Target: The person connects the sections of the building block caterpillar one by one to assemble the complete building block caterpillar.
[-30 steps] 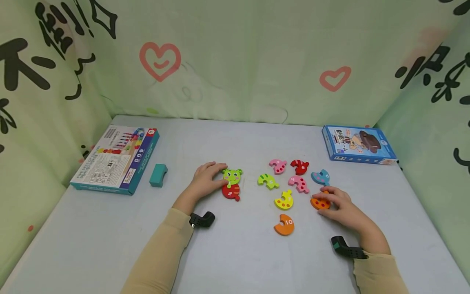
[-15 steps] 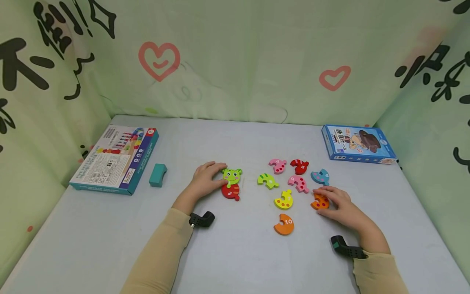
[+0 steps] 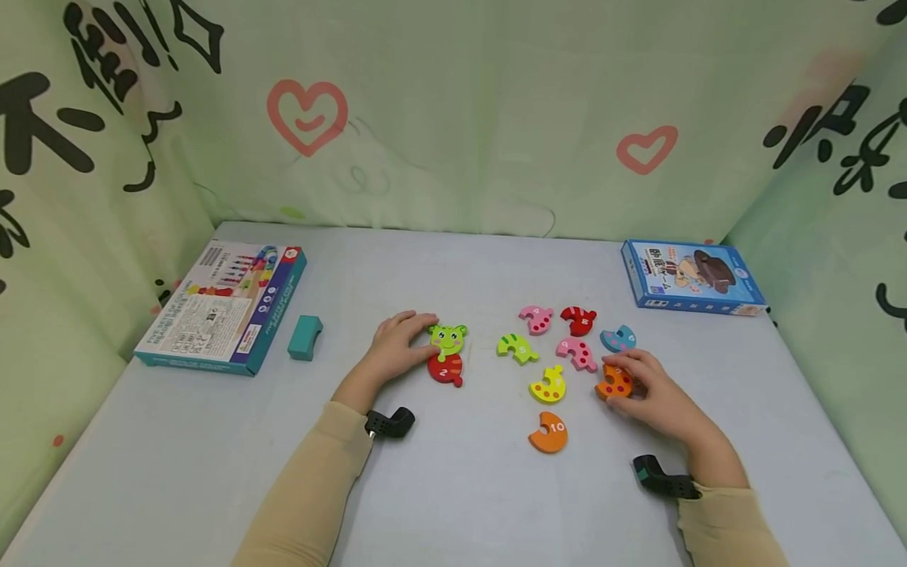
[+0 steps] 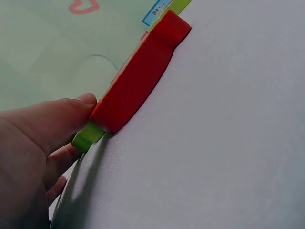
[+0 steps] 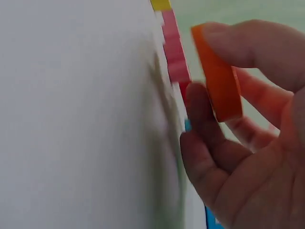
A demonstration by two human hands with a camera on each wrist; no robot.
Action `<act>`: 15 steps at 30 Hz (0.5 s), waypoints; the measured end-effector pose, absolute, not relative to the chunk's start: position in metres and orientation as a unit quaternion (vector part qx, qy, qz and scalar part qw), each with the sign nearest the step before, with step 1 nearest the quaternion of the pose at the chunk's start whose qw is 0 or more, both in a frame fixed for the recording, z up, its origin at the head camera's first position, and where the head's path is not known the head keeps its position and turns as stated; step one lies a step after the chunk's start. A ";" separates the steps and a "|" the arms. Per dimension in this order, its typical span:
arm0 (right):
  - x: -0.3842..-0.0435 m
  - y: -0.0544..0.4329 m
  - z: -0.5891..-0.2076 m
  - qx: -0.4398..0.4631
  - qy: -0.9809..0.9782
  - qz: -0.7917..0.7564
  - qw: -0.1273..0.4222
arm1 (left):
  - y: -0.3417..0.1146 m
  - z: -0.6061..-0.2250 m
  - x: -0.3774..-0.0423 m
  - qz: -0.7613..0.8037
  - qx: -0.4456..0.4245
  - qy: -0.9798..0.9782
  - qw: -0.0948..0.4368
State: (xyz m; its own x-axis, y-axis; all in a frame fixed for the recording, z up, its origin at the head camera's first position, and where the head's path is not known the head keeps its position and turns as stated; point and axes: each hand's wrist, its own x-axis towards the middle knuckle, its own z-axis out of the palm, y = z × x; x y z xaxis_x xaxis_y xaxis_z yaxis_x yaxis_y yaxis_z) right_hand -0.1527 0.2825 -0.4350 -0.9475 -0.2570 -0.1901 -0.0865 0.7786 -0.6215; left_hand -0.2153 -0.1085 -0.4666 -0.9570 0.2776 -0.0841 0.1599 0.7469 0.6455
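My left hand [image 3: 398,346] holds the side of a green animal-face puzzle piece [image 3: 448,339], its thumb beside the join with a red piece marked 2 [image 3: 445,370]. In the left wrist view the red piece [image 4: 143,71] lies flat on the table, a green end [image 4: 89,136] showing by the thumb. My right hand [image 3: 655,398] pinches an orange puzzle piece with red spots [image 3: 613,383] between thumb and fingers. The right wrist view shows this orange piece [image 5: 219,76] edge-on, raised off the table.
Loose curved pieces lie mid-table: pink [image 3: 536,320], red [image 3: 579,321], green [image 3: 517,349], another pink [image 3: 577,354], yellow [image 3: 548,387], orange marked 10 [image 3: 549,433] and blue [image 3: 620,339]. A teal block [image 3: 305,339] sits beside a large box [image 3: 220,307]. A blue box [image 3: 693,277] stands back right.
My right hand has lifted the orange spotted piece and shifted it slightly left and up in the head view. The left hand and its pieces have stayed put.
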 end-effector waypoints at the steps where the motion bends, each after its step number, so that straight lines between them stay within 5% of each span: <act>1: -0.153 0.278 -0.432 -0.092 0.932 -0.325 0.130 | -0.109 -0.467 -0.216 0.336 0.117 0.930 0.088; 15: -0.165 0.202 -0.415 -0.100 0.887 -0.438 0.107 | -0.110 -0.467 -0.216 0.334 0.119 0.931 0.087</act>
State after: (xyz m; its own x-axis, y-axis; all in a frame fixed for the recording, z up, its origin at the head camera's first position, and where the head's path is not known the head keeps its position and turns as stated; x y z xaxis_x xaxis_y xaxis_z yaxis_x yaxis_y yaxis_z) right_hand -0.1650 0.2019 -0.4151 -0.9570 -0.2712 -0.1030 -0.0833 0.5970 -0.7979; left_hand -0.2157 -0.1095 -0.4667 -0.9563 0.2805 -0.0830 0.1635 0.7478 0.6435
